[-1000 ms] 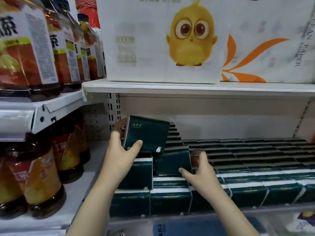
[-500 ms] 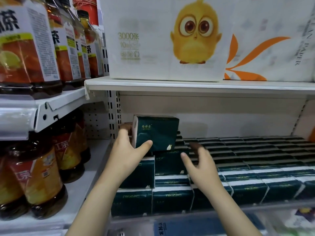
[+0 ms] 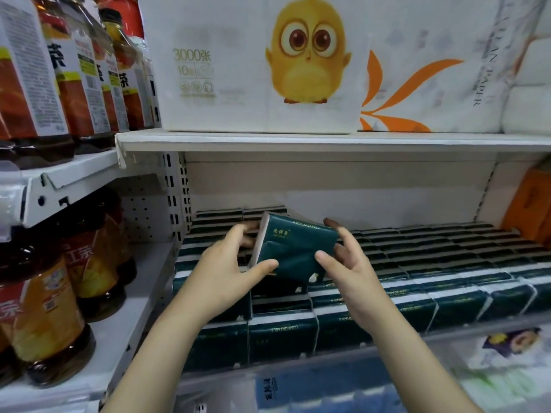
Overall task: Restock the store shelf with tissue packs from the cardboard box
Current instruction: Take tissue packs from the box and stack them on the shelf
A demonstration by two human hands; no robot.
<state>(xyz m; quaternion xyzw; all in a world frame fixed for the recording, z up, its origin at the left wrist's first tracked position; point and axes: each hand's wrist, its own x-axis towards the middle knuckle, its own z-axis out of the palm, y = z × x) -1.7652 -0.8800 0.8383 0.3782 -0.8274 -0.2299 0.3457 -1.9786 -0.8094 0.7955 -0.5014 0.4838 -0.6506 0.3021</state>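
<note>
I hold one dark green tissue pack (image 3: 295,248) tilted above the left end of the shelf. My left hand (image 3: 226,263) grips its left edge, thumb on the front face and fingers behind. From the right, my right hand (image 3: 346,263) holds the pack with its thumb on the front and fingers round the right side. Beneath lie rows of the same green tissue packs (image 3: 432,263) stacked on the white shelf (image 3: 477,326); the left columns stand a layer higher than the right ones. No cardboard box is in view.
The upper shelf board (image 3: 298,141) hangs close overhead, carrying a big white tissue bundle with a yellow chick (image 3: 256,64). Tea bottles (image 3: 44,308) fill the bay to the left behind a perforated upright (image 3: 176,198). An orange package (image 3: 527,204) stands at the far right.
The pack has moved right and tipped over towards the stack. My right hand left the stacked packs and took hold of the pack's right side.
</note>
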